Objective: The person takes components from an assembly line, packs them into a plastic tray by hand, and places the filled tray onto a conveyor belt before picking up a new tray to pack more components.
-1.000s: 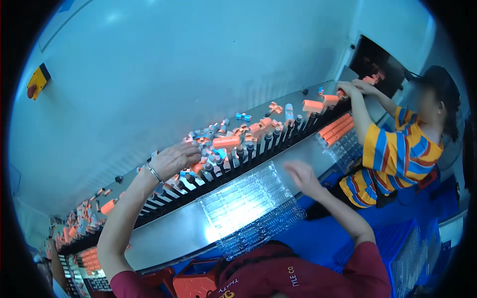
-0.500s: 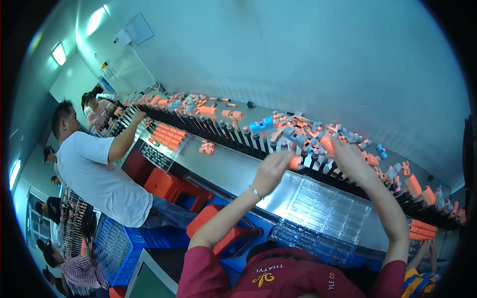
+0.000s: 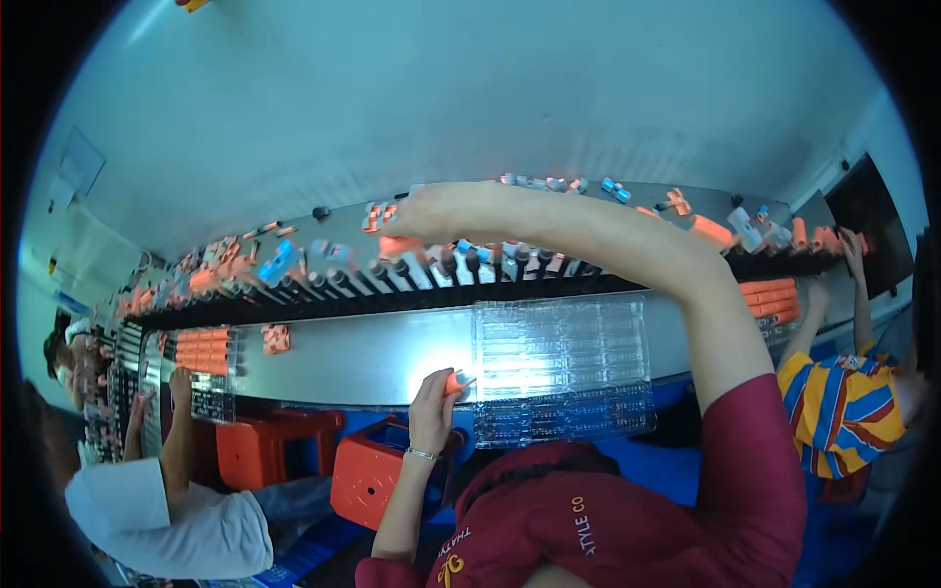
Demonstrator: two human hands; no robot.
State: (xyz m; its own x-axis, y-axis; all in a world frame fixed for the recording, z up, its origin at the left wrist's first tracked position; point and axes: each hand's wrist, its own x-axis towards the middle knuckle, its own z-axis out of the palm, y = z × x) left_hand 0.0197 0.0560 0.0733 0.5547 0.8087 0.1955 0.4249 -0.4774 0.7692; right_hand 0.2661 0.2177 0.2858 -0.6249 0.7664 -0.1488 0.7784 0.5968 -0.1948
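My left hand (image 3: 429,404) is low at the front of the metal table, closed on a short orange tube (image 3: 455,383) with a pale grey end. That hand is just left of a clear plastic tray (image 3: 564,338) with molded rows. My right arm stretches across to the left over a long row of upright dark pegs (image 3: 343,283). At its end my right hand (image 3: 426,209) is bent down, its fingers closed over an orange tube (image 3: 399,246) at the pegs. Blur partly hides those fingertips.
Loose orange, grey and blue parts (image 3: 277,263) lie behind and on the pegs. Stacked orange tubes (image 3: 202,350) fill a tray at left, near a worker in white (image 3: 167,510). Red stools (image 3: 372,477) stand below. Another worker (image 3: 843,412) is at right.
The view has turned and levelled. My hands, close together before, are now apart: the left drawn down beside the tray with its tube, the right reaching far left over the pegs.
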